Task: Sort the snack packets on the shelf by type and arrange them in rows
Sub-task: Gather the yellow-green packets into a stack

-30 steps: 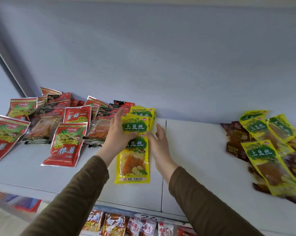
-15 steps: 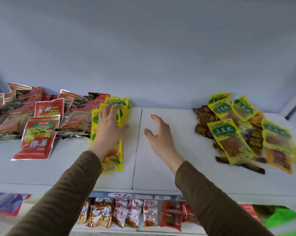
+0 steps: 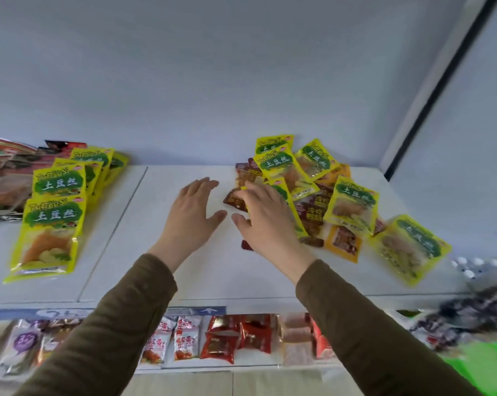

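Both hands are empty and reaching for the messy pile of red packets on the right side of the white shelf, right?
Not quite: the head view shows that pile is mostly yellow packets mixed with brown ones. Both hands, left and right, are empty above the white shelf.

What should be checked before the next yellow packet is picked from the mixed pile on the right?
1. Left hand empty and open: ok.
2. Right hand empty, over the mixed pile: ok, though whether it touches a packet: cannot tell.
3. Yellow row on the left lined up: ok, overlapping front to back.
4. Bare shelf between row and pile: ok.
5. Pile sorted by type: not ok, yellow and brown packets overlap.
6. Yellow packet free on top to lift: ok.
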Tool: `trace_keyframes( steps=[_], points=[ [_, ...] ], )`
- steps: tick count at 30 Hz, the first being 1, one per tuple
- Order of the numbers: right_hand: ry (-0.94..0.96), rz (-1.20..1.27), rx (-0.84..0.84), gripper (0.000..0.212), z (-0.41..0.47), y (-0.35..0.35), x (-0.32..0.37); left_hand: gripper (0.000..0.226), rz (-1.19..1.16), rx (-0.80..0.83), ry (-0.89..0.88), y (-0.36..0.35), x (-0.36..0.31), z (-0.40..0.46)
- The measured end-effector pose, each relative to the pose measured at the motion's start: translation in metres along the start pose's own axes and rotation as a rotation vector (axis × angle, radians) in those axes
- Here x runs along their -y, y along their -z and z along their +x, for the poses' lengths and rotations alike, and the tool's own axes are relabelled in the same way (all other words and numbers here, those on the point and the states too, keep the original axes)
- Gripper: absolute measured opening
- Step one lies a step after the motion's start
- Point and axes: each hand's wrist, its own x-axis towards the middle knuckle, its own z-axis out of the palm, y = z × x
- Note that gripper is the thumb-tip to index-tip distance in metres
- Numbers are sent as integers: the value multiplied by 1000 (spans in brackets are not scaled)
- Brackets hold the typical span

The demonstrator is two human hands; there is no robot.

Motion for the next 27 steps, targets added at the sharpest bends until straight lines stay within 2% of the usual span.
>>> trace_keyframes(
  steps=[5, 11, 21, 24, 27],
  points=[
    [11, -49, 2, 43, -11, 15, -37, 63, 19, 34, -15, -25, -40, 0],
    [-14, -100, 28, 49, -11, 17, -59, 65, 16, 79, 10, -43, -54, 5],
    [-95, -121, 105, 59, -11, 4, -84, 77, -22, 147, 185, -68, -54, 10],
    [-118, -95, 79, 59, -8, 1, -90, 72, -72, 94, 166, -73, -58, 14],
    [-126, 75, 84, 58, -3, 1, -94, 65, -254, -67, 170, -79, -68, 16]
  ],
)
